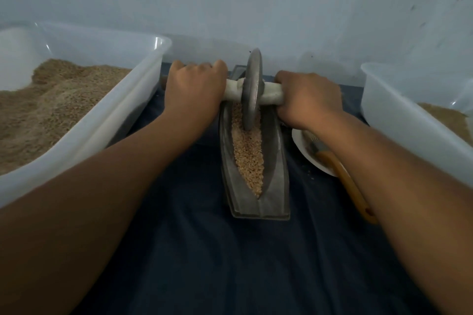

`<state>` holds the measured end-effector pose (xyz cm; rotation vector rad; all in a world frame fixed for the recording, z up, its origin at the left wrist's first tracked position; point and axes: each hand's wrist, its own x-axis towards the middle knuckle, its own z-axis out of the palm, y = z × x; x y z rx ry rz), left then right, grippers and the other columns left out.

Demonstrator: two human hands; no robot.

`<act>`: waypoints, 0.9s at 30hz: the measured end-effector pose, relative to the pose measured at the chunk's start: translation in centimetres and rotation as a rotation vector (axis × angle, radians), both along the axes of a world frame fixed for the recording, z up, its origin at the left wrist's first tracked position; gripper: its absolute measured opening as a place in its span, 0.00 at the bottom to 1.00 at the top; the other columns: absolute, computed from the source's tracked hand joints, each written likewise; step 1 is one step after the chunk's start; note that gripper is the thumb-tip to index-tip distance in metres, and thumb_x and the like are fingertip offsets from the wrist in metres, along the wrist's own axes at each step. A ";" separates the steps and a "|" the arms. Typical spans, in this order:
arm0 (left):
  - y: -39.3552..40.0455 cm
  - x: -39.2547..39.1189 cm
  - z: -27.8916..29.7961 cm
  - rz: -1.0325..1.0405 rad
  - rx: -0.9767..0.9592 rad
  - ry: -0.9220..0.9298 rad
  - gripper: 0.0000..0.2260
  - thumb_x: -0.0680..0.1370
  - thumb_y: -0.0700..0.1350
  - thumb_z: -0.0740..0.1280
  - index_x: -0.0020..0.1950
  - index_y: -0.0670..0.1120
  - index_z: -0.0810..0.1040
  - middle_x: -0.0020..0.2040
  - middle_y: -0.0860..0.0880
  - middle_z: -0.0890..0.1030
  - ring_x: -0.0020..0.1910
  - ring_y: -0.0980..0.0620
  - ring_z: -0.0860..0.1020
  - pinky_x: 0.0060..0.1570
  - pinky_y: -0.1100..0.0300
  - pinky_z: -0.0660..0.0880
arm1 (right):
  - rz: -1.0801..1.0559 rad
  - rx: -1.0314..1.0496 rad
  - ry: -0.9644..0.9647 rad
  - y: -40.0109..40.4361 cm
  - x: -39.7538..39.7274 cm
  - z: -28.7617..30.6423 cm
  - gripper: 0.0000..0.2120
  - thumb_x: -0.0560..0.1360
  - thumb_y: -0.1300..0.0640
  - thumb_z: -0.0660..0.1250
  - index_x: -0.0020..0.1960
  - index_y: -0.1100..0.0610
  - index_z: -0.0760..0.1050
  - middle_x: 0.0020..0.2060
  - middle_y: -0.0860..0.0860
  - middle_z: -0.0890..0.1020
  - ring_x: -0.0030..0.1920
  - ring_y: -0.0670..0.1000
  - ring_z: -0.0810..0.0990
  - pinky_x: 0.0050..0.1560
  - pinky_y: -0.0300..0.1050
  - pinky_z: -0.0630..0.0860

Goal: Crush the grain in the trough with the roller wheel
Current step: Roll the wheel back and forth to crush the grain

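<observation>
Two hands are gripping the axle, left hand (195, 85) and right hand (305, 98) each wrapped around a cloth-covered end either side of the roller wheel (252, 89). Wheel is standing upright in the far half of the trough (275, 161), rim biting into the grain (247, 151). Risk: uneven pressure is likely tilting the wheel, so it's riding up the trough wall and spilling grain onto the dark cloth (204, 250). Both arms are reaching forward, extended.

Rear wall (281, 2): pale blue-white, plain, with dark scuff marks at upper right. Worktop covered by a dark blue cloth (217, 263), lightly creased. Lighting dim and even, with small glints on the rims of the translucent plastic tubs at either side.
</observation>
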<state>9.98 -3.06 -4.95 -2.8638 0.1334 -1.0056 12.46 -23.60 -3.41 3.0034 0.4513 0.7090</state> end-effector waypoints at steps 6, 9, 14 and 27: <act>-0.4 -1.5 0.0 0.015 0.026 -0.003 0.05 0.78 0.40 0.65 0.51 0.46 0.69 0.39 0.49 0.70 0.36 0.48 0.68 0.43 0.53 0.60 | -0.004 0.040 -0.011 -0.3 -1.7 -0.8 0.10 0.75 0.49 0.69 0.54 0.48 0.72 0.40 0.47 0.76 0.39 0.53 0.71 0.31 0.45 0.58; -0.6 -2.8 0.0 0.014 0.039 -0.002 0.08 0.77 0.40 0.66 0.52 0.46 0.68 0.42 0.48 0.74 0.40 0.47 0.73 0.44 0.52 0.60 | 0.019 0.049 -0.042 -0.7 -3.3 -1.4 0.10 0.76 0.49 0.68 0.52 0.51 0.70 0.41 0.49 0.76 0.39 0.56 0.73 0.37 0.48 0.62; -0.5 -5.4 -0.5 0.014 0.048 -0.004 0.12 0.75 0.40 0.68 0.53 0.47 0.66 0.46 0.47 0.75 0.44 0.45 0.75 0.46 0.51 0.65 | 0.063 -0.023 -0.128 -0.9 -6.3 -1.7 0.10 0.76 0.51 0.66 0.53 0.53 0.69 0.42 0.50 0.74 0.44 0.59 0.77 0.40 0.50 0.61; -0.2 -9.1 0.3 -0.030 0.138 0.042 0.16 0.73 0.43 0.68 0.52 0.48 0.62 0.45 0.49 0.72 0.41 0.49 0.66 0.45 0.53 0.64 | 0.043 -0.025 -0.153 -1.4 -11.2 -2.4 0.14 0.76 0.53 0.67 0.59 0.55 0.71 0.47 0.52 0.77 0.46 0.58 0.75 0.42 0.50 0.59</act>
